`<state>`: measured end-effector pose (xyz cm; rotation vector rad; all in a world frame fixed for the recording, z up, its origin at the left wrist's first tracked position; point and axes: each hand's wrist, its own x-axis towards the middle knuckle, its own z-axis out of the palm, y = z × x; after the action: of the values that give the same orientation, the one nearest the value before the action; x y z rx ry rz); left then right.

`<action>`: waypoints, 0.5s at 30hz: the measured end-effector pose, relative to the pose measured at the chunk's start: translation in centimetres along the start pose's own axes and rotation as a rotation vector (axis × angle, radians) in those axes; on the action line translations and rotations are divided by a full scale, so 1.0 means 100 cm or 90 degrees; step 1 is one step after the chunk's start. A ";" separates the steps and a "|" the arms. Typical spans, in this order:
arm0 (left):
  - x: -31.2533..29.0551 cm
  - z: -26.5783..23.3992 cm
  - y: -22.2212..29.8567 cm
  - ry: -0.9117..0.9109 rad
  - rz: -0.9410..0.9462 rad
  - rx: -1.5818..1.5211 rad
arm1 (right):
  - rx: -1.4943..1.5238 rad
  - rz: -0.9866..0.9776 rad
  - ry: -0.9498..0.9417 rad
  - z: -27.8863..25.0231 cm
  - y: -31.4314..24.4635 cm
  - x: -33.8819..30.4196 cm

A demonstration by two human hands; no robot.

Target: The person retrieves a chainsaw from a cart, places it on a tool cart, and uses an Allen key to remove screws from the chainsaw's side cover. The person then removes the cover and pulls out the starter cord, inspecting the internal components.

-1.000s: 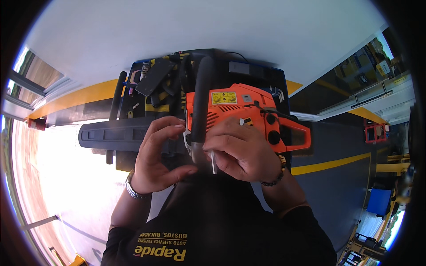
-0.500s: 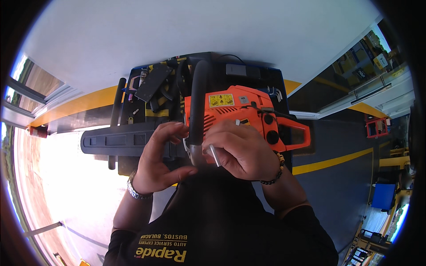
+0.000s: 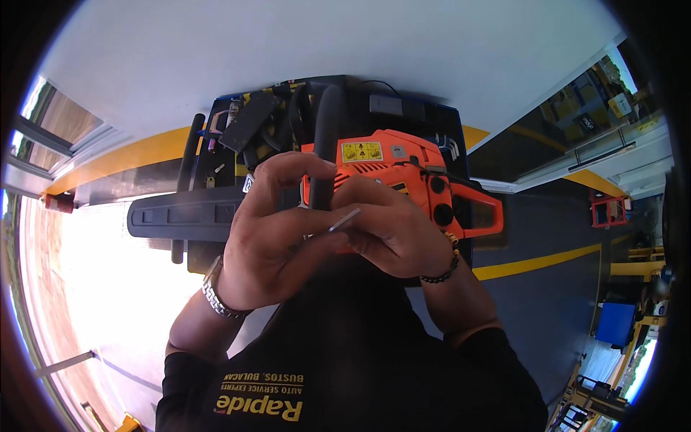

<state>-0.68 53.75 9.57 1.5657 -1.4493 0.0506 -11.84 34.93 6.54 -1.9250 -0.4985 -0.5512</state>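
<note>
An orange chainsaw (image 3: 385,147) with a black front handle (image 3: 330,122) and a black bar cover (image 3: 187,214) lies on a dark cart top. In front of its handle, my right hand (image 3: 392,227) pinches a thin silver hex key (image 3: 345,219) between thumb and fingers. My left hand (image 3: 270,230) meets it there, its thumb and a finger closed around the key's lower end. The left index finger is raised and curved near the handle. Both hands hide the lower part of the saw body, and part of the key is covered by fingers.
Behind the bar cover lie a black flat case (image 3: 248,124) and several small tools. A grey box (image 3: 386,105) sits at the back, with more hex keys (image 3: 448,146) at the cart's right edge. A push handle (image 3: 190,155) stands at the left; a white wall rises behind.
My left hand has moved right and its thumb and finger have closed on the hex key at my right fingers. The key has tilted, its visible end now pointing up and right.
</note>
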 end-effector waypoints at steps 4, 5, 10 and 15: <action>-0.007 0.007 -0.016 0.024 -0.062 -0.139 | 0.038 0.111 0.007 -0.001 -0.007 -0.004; -0.009 0.008 -0.018 0.027 -0.089 -0.162 | 0.006 0.110 -0.001 -0.001 -0.007 -0.005; -0.015 0.021 -0.026 0.058 -0.104 -0.249 | -0.047 0.057 -0.023 -0.001 -0.001 -0.005; -0.026 0.019 -0.040 0.078 -0.067 -0.307 | -0.007 0.031 -0.010 -0.003 -0.008 -0.005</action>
<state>0.70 53.80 4.61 1.2150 -1.1729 -0.2457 -12.77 34.89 6.97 -1.9480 -0.4587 -0.5079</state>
